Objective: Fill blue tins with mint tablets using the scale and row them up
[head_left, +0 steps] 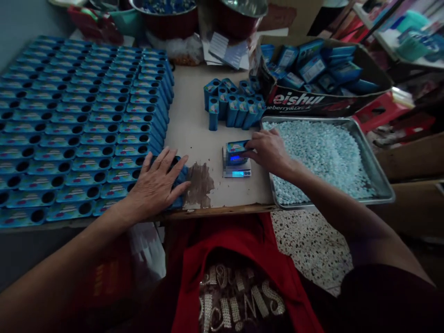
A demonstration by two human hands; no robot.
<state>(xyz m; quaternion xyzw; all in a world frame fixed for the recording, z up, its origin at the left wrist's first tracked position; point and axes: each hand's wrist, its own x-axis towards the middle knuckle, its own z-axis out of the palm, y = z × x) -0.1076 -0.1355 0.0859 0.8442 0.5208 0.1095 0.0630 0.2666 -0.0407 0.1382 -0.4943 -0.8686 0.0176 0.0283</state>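
My left hand (152,185) lies palm down with spread fingers on the right front edge of many blue boxes (85,138) packed in rows. Each box has a printed label and a dark round hole at one end. My right hand (268,150) is closed at the right end of a single blue box (237,150), its fingertips over the hole end; anything small between them is hidden. This box sits on a small digital scale (237,174) with a lit display. Right of the scale, a metal tray (385,196) holds a heap of pale blue pellets (322,157).
Behind the scale stands a cluster of upright blue boxes (234,104). An open carton (301,104) holding more blue boxes is at the back right. Metal bowls (166,21) line the table's back. The table's worn front edge (222,210) is close to my red apron (239,240).
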